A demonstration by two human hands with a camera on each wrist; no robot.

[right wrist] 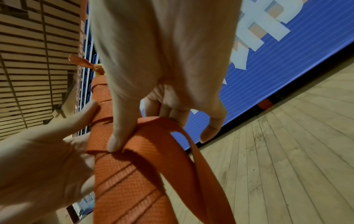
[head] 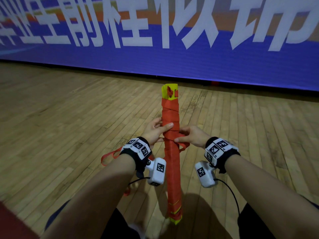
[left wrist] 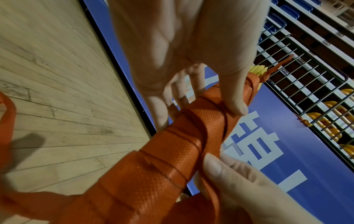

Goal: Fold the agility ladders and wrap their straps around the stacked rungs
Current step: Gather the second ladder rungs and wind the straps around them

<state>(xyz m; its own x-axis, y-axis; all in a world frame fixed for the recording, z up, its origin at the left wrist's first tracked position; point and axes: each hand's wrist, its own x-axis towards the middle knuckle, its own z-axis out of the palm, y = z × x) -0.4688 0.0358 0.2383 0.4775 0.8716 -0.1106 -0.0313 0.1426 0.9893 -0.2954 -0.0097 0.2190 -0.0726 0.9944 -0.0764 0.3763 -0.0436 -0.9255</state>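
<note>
1. Nearest the camera, the yellow ends of the stacked rungs (head: 176, 221) poke out below the orange wrap, close to the person's legs, and the bundle runs away from the body above the wooden floor (head: 69, 118); whether its near end touches the floor cannot be told.
2. A loose orange strap (head: 107, 156) loops out to the left beside the left forearm, low by the floor.
3. Both forearms carry black wristbands with white marker blocks, 1 on each side of the bundle.
4. The left hand (head: 155, 131) grips the wrapped bundle from its left side, thumb lying across the top of the webbing and fingers curled round behind.
5. The right hand (head: 192, 137) meets the bundle from the right, just below the left thumb; its thumb presses the strap against the wrap while the fingers curl behind a slack loop of strap that droops to the right.
6. Beyond the hands, more orange turns cover the bundle up to its far end, where yellow rung tips and a small orange knot show.
7. Farthest off stands a blue banner (head: 224, 66) with large white characters along the floor's edge.
</note>
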